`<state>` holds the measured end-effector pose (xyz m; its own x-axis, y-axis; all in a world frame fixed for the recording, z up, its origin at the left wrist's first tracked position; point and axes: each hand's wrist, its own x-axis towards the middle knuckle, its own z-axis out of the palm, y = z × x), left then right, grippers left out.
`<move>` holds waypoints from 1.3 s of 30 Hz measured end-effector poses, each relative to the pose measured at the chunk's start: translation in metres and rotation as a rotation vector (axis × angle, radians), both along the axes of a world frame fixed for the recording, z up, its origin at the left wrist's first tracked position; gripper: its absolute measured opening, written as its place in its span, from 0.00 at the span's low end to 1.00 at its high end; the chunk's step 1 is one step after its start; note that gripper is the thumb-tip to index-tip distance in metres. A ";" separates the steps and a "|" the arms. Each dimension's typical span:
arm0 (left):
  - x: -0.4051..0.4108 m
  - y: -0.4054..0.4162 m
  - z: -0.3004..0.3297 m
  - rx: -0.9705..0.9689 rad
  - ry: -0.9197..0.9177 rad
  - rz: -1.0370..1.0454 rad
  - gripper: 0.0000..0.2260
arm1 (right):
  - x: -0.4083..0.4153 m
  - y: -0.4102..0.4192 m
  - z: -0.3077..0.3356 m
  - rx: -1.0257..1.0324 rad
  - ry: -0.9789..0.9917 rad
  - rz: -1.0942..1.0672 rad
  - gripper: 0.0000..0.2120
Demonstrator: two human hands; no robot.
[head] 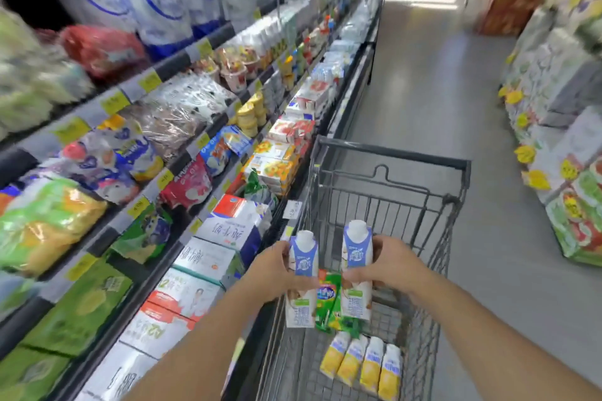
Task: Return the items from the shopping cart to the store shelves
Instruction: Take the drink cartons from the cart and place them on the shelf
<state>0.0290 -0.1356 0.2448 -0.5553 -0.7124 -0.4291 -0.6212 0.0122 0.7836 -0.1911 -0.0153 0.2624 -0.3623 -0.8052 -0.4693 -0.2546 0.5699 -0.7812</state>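
Two tall white-and-blue drink cartons with white caps are held upright above the dark wire shopping cart (394, 156). My left hand (277, 270) grips the left carton (304, 277) around its middle. My right hand (387, 267) grips the right carton (356, 270) the same way. Inside the cart lie a green snack packet (329, 303) and a row of several yellow-and-white bottles (361, 368). The refrigerated store shelves (182, 153) run along my left, touching distance from the cart.
The shelves hold milk boxes (208, 257), yoghurt cups (234, 72), bagged goods (49, 221) and yellow price tags. Stacked product displays (566, 127) line the right side. A grey aisle floor (433, 75) stretches ahead past the cart.
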 end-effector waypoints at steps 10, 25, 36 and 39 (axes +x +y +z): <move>0.114 0.058 0.160 -0.278 0.186 0.421 0.25 | 0.056 -0.017 0.142 -0.297 0.178 0.389 0.28; 0.389 0.271 0.223 -0.522 0.131 1.060 0.24 | 0.358 0.045 0.217 -0.469 0.128 0.946 0.29; 0.630 0.468 0.236 -0.574 -0.033 1.335 0.25 | 0.666 0.185 0.225 -0.545 0.105 1.287 0.23; 0.681 0.511 0.243 -0.591 -0.075 1.393 0.28 | 0.729 0.218 0.229 -0.560 0.068 1.331 0.23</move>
